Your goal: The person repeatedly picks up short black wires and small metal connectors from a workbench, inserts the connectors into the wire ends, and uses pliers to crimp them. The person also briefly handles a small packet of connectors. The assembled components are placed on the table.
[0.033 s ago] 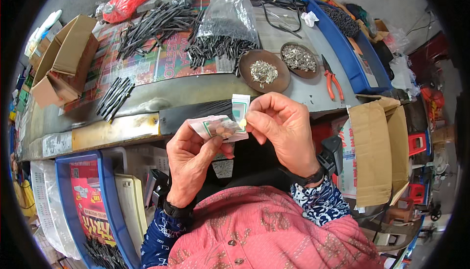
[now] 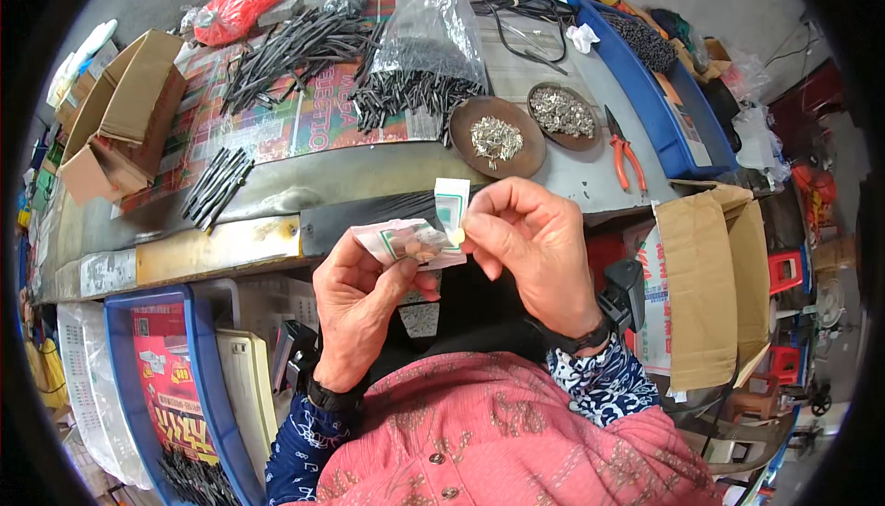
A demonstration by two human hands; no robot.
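Note:
A small white packet with a green border and a see-through window (image 2: 412,244) is pinched between the thumb and fingers of my left hand (image 2: 361,308). Brownish round pieces show inside it. My right hand (image 2: 530,248) is closed at the packet's right end, thumb against forefinger, with a small pale-yellow piece (image 2: 457,236) at its fingertips. What kind of piece it is, I cannot make out. The packet's white, green-edged flap (image 2: 451,197) stands up beside those fingertips. Both hands are held over my lap, just in front of the workbench edge.
On the bench (image 2: 369,170) lie black strips (image 2: 286,54), a clear bag of black pieces (image 2: 429,45), a bundle of black sticks (image 2: 218,185), two dishes of metal parts (image 2: 458,133) (image 2: 536,119) and red-handled pliers (image 2: 628,160). Cardboard boxes (image 2: 138,91) (image 2: 705,294) and blue trays (image 2: 659,105) (image 2: 207,368) surround me.
The packet's upright flap has shifted slightly. My right fingers have moved a little at the packet's end; both hands otherwise keep their places.

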